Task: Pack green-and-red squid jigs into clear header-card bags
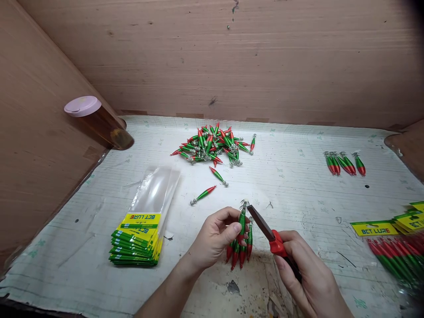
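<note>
My left hand (217, 240) pinches a green and red fishing lure (242, 223) upright, its ring of hooks at the top. My right hand (306, 269) is wrapped round the red and black handle of a metal tool (261, 223). The tool's dark tip is at the lure's hooks; whether it touches them I cannot tell. Just under and behind my left hand, several more lures (235, 256) lie side by side on the white covered table, partly hidden by my fingers.
Beyond my hands is a pile of lures (212, 145), with two loose ones nearer. Clear packets (135, 243) with yellow-green headers are stacked at left, near a lidded bottle (99, 121). At right are several lures (344, 163) and filled packets (374, 228). Wooden walls (212, 62) enclose the table.
</note>
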Tool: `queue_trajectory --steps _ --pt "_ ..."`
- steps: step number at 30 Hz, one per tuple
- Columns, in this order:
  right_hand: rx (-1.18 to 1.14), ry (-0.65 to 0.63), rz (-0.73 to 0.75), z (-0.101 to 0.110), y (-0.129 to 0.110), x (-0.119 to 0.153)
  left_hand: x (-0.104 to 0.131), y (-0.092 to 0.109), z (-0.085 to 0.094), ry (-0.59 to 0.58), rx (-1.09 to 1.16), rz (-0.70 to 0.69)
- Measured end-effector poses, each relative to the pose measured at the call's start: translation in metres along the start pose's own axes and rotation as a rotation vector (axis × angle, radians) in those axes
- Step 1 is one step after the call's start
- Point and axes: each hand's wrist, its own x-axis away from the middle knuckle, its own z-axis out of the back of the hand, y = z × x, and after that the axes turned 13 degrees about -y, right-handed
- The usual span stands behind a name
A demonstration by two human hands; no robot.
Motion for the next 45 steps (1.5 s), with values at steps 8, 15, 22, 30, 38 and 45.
queue_trajectory --steps 8,15,22,30,38,45 --pt "-0.407 -0.152 -0.104 0.0 0.0 -0.004 -0.002 0.002 -0.002 0.002 0.125 0.029" --pt "-0.683 -0.228 -0.225 0.0 -0.001 -0.006 -0.001 0.002 -0.002 0.018 0.118 0.044" --pt "-0.39 -0.231 -0.157 0.009 -0.005 -0.007 -0.002 0.002 -0.004 0.025 0.118 0.015" --pt "-0.299 -0.2 -0.118 0.01 -0.013 -0.009 -0.001 -0.001 -0.001 0.041 0.041 0.002" --pt "-0.142 -0.13 -0.052 0.009 -0.015 -0.006 0.0 0.001 -0.002 0.031 -0.018 -0.001" --pt "-0.085 -0.12 -0.037 0.005 -0.009 -0.002 0.0 0.0 -0.004 0.032 -0.002 -0.003"
